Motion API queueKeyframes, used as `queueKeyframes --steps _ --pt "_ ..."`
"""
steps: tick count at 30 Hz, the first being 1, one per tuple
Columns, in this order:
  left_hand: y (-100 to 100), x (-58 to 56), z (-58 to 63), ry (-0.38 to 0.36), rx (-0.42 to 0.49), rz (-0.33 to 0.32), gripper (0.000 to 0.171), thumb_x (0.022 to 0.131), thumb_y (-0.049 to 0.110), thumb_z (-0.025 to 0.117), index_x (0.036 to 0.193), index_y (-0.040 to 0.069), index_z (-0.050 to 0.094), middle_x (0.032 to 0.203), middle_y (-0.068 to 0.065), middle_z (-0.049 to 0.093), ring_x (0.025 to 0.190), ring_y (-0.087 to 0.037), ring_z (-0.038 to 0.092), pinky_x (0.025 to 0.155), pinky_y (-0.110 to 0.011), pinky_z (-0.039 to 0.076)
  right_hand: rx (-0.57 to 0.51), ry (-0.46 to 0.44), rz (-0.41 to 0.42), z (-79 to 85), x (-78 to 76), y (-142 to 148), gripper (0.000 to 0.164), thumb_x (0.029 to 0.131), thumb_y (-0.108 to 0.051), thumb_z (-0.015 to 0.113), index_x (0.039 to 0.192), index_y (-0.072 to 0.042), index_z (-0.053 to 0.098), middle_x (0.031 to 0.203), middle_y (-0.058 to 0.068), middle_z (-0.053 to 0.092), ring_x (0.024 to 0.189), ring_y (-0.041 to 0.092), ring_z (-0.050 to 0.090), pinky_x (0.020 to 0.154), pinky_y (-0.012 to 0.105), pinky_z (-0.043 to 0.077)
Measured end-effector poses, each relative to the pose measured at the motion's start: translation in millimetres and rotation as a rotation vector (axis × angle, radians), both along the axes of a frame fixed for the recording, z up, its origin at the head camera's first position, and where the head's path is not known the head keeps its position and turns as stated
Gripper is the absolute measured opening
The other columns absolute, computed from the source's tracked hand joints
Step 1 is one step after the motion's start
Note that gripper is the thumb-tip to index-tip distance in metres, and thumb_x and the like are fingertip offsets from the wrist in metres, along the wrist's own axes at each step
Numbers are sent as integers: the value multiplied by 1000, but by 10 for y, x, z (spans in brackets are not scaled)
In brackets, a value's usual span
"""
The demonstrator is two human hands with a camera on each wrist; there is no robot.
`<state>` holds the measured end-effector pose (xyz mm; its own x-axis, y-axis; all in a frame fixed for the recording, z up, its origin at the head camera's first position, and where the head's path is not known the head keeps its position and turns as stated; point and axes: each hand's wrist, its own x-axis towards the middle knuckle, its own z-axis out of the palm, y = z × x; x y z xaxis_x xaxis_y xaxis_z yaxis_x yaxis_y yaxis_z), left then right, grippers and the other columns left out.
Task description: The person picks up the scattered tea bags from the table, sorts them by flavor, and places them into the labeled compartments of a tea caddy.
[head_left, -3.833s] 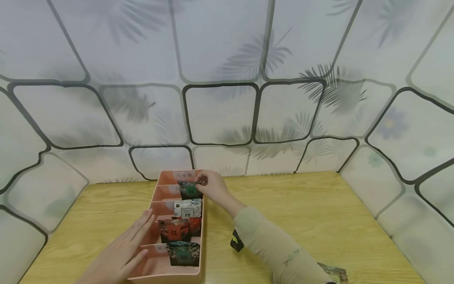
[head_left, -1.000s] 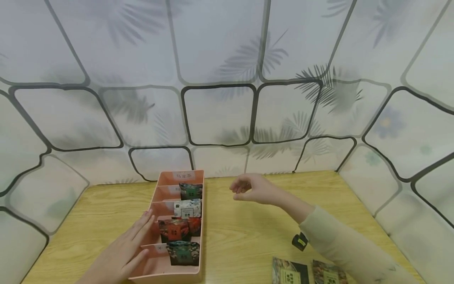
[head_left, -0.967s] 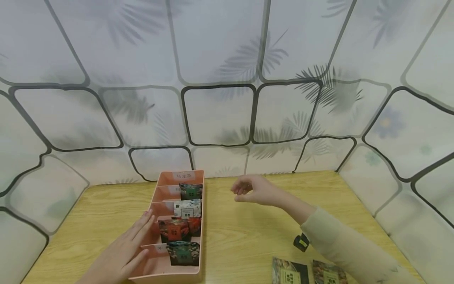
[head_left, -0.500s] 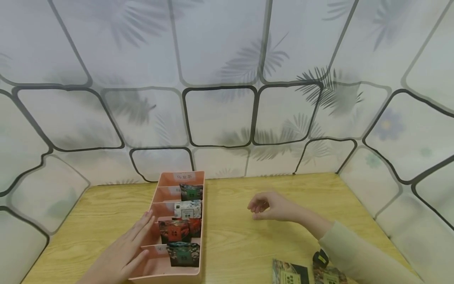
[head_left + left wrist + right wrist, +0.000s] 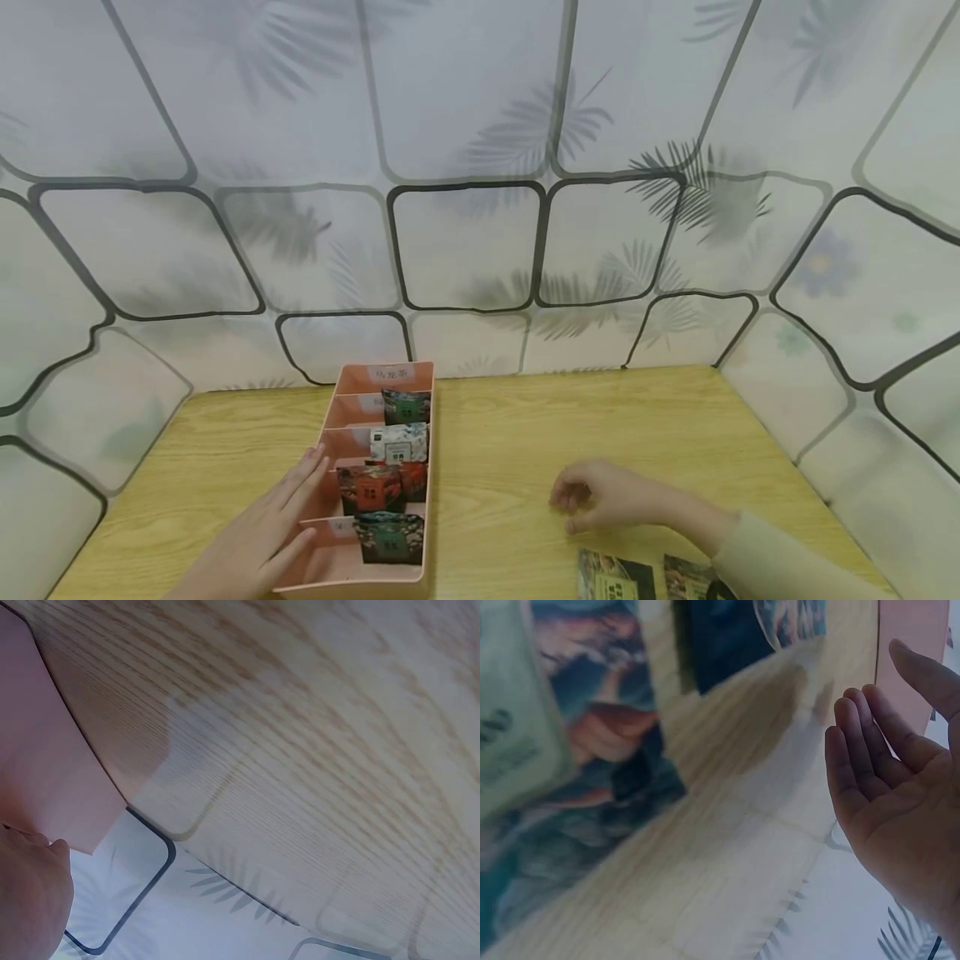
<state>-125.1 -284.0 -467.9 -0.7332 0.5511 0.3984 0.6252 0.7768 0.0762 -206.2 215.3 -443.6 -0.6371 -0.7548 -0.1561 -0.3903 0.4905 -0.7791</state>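
A long pink divided box [image 5: 348,571] stands on the table with several foil pouches in its compartments. My left hand [image 5: 251,533] rests along its left wall, fingers straight; the left wrist view shows the fingertips [image 5: 56,847] at the box's edge. From back to front the box holds a green pouch [image 5: 407,407], a white patterned one [image 5: 397,443], two overlapping red pouches [image 5: 369,490] and a dark green one [image 5: 390,538]. The rearmost compartment shows no pouch. My right hand [image 5: 611,497], relaxed with nothing in it, hovers over the table right of the box.
Two printed pouches lie flat at the table's front, a left one [image 5: 615,575] and a right one [image 5: 686,575] partly covered by the right sleeve [image 5: 783,562]. White labels [image 5: 390,374] mark the compartments. A patterned curtain [image 5: 472,246] closes off the back and sides.
Earlier my right hand pinched the top of the green pouch in the box. It has let go and moved right and towards the front. My left hand has stayed put.
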Motion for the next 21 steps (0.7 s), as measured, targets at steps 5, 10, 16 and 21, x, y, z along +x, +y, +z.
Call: queueKeyframes --steps 5,10,16,21 --pt "3 3 1 2 5 -2 86 100 21 71 170 6 24 177 -13 26 164 3 -3 124 -3 0 -6 -32 16 -79 95 79 24 90 -15 83 112 -9 74 103 -4 73 92 0 64 83 22 58" --pt "2 -5 0 13 12 -23 87 99 20 71 170 6 23 176 -14 26 165 1 -2 125 -3 2 -24 -22 42 -127 167 164 28 91 -19 84 115 -11 73 103 -7 70 93 -1 61 82 22 56" --pt "-2 -3 0 14 19 -21 88 100 21 71 171 7 21 179 -8 20 165 1 -1 125 -3 2 -66 -32 143 -158 215 253 42 89 -20 87 124 -7 68 113 0 66 100 -1 57 87 22 56" --pt "10 12 7 3 19 -7 88 100 21 71 171 9 21 179 -8 20 164 2 -1 125 -3 1 -92 -49 223 -196 212 302 54 89 -21 88 133 -5 62 128 10 64 111 3 57 97 24 56"
